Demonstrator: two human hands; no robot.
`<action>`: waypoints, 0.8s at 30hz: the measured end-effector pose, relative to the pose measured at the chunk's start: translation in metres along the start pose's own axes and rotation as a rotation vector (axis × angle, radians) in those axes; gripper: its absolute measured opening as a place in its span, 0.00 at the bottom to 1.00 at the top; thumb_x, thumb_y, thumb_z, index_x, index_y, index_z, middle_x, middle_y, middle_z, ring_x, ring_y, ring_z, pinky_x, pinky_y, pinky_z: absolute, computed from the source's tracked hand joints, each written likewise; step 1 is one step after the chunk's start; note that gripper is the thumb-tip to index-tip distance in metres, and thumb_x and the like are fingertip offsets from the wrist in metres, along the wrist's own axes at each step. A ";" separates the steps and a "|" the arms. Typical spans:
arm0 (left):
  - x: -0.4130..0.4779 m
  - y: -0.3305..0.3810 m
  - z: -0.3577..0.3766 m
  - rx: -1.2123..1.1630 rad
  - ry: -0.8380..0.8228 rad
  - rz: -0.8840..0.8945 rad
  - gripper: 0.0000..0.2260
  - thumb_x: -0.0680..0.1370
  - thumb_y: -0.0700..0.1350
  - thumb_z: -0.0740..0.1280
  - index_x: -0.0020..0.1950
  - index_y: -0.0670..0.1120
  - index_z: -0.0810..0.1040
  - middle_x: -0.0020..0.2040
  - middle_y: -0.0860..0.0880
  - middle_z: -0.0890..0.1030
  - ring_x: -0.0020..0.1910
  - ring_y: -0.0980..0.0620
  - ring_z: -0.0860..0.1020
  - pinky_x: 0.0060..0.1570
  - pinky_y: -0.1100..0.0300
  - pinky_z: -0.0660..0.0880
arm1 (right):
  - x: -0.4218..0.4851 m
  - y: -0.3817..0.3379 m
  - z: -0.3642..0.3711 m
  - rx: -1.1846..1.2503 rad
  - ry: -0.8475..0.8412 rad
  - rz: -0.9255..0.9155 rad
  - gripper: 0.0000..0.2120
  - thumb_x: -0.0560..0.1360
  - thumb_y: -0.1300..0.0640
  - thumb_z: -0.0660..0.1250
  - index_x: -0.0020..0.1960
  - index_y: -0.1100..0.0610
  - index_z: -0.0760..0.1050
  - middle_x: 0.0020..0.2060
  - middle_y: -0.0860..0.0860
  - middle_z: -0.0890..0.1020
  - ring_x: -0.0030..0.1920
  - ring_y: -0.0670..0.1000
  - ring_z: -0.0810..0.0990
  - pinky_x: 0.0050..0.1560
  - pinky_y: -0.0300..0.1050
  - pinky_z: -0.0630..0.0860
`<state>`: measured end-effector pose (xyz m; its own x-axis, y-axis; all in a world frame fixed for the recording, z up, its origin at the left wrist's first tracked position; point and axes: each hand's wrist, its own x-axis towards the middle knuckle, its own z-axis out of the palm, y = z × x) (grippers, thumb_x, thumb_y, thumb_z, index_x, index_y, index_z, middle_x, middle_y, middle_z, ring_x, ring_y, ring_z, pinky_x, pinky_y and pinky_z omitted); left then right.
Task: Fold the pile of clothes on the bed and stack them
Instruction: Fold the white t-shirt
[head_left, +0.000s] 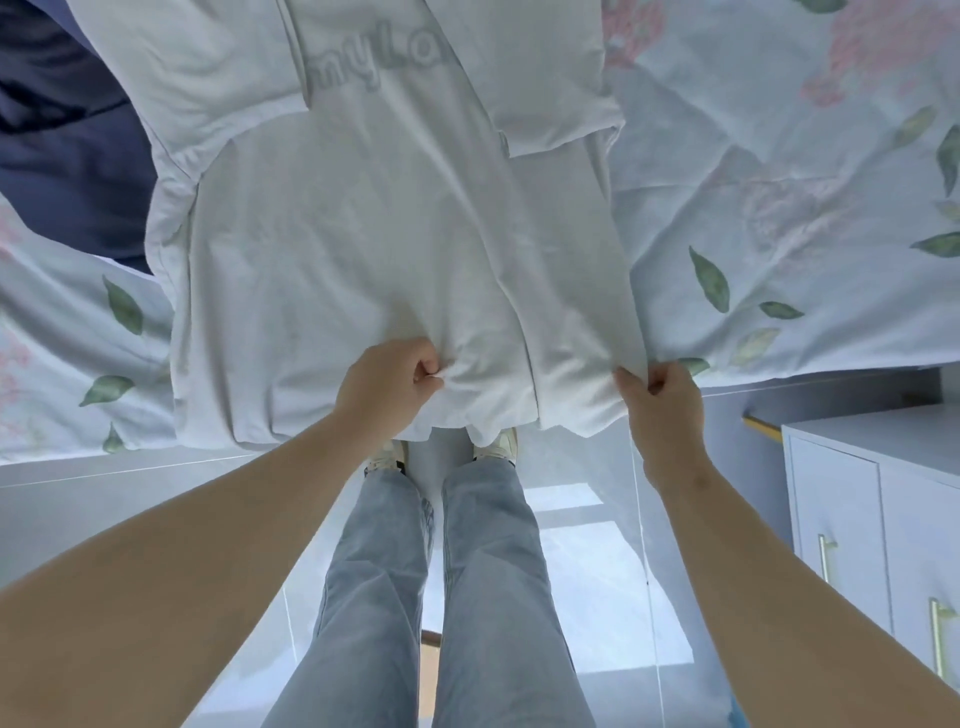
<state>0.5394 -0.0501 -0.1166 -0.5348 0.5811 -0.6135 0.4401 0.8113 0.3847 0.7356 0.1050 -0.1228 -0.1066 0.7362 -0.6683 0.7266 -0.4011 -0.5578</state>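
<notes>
Nearest of all, the left forearm (182, 551) and right forearm (810, 597) reach out above pale blue jeans (483, 571) and light sneakers (498, 447) on a glossy floor. At their ends, the left hand (387, 387) has its fingers curled and pinches a bunched bit of the hem of a white T-shirt (337, 234), while the right hand (660, 397) pinches the hem's corner between thumb and fingers, the cloth taut between the two. Beyond the hands the T-shirt lies spread on the bed, its hem hanging over the bed's edge toward the person and grey lettering showing at its far end. A long edge runs away from between the hands, and the sleeve on the right-hand side lies turned in over the body, so one lengthwise fold looks begun; the side beyond the left hand looks unfolded. Past the left hand and further off lies a rumpled navy garment (62, 156), apparently unfolded. Under everything is a floral duvet cover (779, 208); beside the right forearm stands a white cabinet (857, 493). No finished stack is in view, so the task seems early: this shirt needs finishing, and the navy piece remains.
</notes>
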 end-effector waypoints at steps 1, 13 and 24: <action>-0.003 -0.003 -0.006 -0.023 0.009 -0.007 0.03 0.75 0.42 0.70 0.44 0.48 0.76 0.38 0.54 0.75 0.43 0.49 0.75 0.42 0.60 0.67 | -0.001 0.002 -0.005 0.077 0.005 0.007 0.11 0.77 0.57 0.65 0.39 0.55 0.65 0.33 0.48 0.69 0.32 0.46 0.67 0.30 0.35 0.64; -0.013 -0.006 -0.002 -0.027 0.050 -0.064 0.06 0.75 0.41 0.69 0.43 0.48 0.73 0.41 0.51 0.77 0.43 0.50 0.74 0.43 0.61 0.66 | 0.007 0.031 -0.035 -0.530 -0.266 -0.034 0.04 0.74 0.60 0.66 0.47 0.60 0.75 0.38 0.53 0.76 0.41 0.55 0.72 0.35 0.45 0.65; -0.016 -0.004 0.003 -0.071 0.026 -0.094 0.04 0.76 0.41 0.67 0.46 0.48 0.73 0.43 0.51 0.77 0.44 0.51 0.73 0.43 0.61 0.65 | 0.008 0.039 -0.026 -0.266 -0.153 0.180 0.05 0.74 0.60 0.61 0.42 0.62 0.70 0.33 0.53 0.71 0.36 0.55 0.68 0.37 0.46 0.62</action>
<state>0.5481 -0.0627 -0.1104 -0.5901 0.5033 -0.6312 0.3356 0.8640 0.3752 0.7807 0.1088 -0.1373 -0.0465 0.5685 -0.8213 0.8923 -0.3460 -0.2900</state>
